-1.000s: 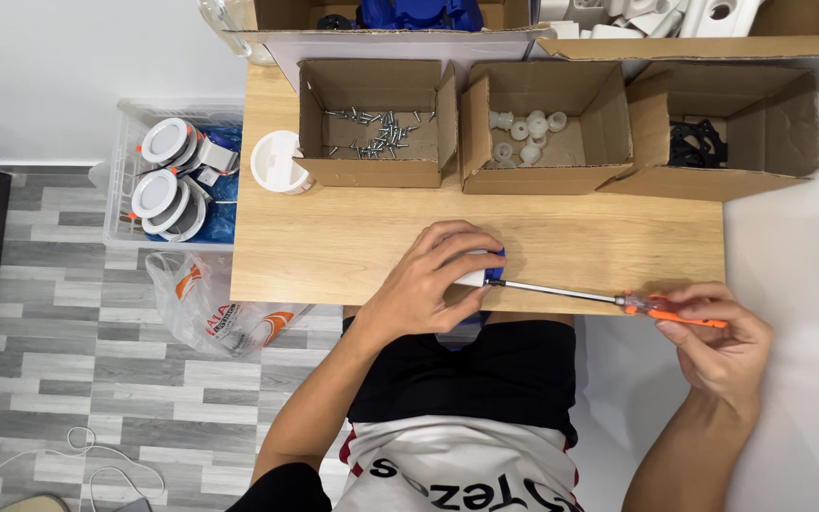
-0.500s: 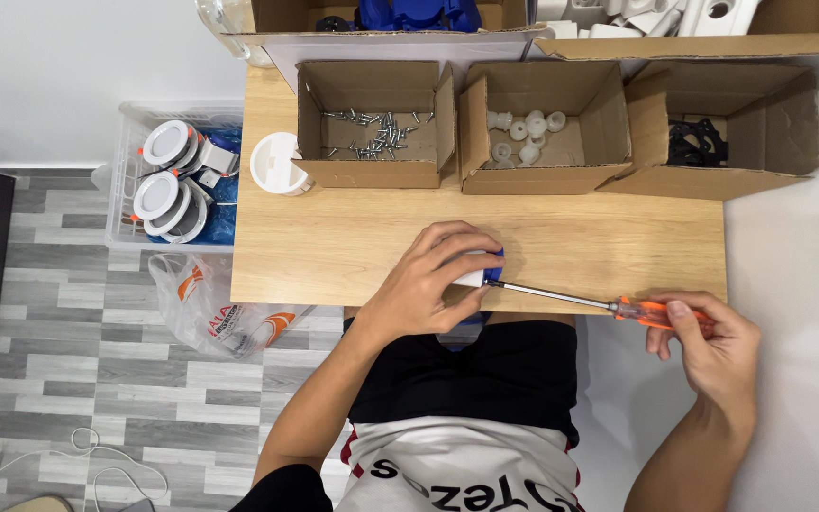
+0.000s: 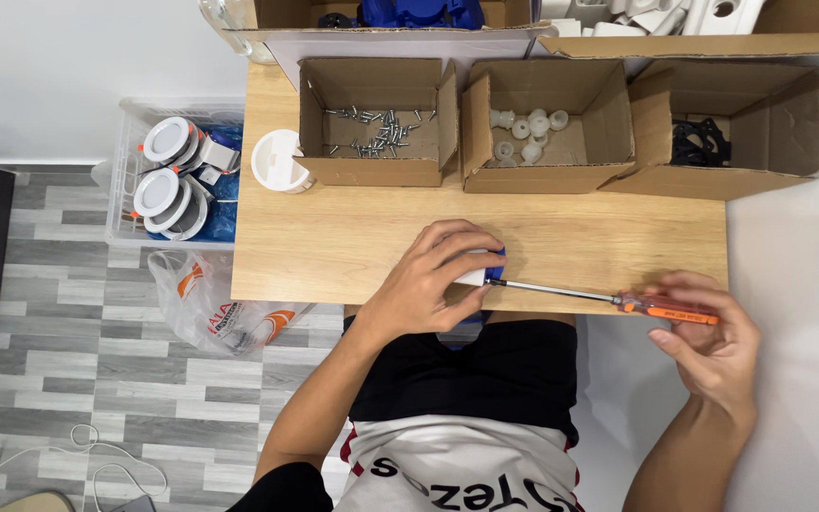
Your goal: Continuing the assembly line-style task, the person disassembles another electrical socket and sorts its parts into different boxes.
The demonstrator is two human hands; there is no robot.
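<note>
My left hand is closed over a small white and blue part at the near edge of the wooden table. Most of the part is hidden under my fingers. My right hand holds the orange handle of a long screwdriver off the table's right corner. The metal shaft runs left, level with the table edge, and its tip meets the part under my left hand.
Three open cardboard boxes stand along the table's back: one with screws, one with white plastic pieces, one with black parts. A white round lamp sits at the left. A clear bin of lamps and a plastic bag lie on the floor.
My right hand has shifted its fingers slightly along the screwdriver handle. My left hand and the part have stayed in place.
</note>
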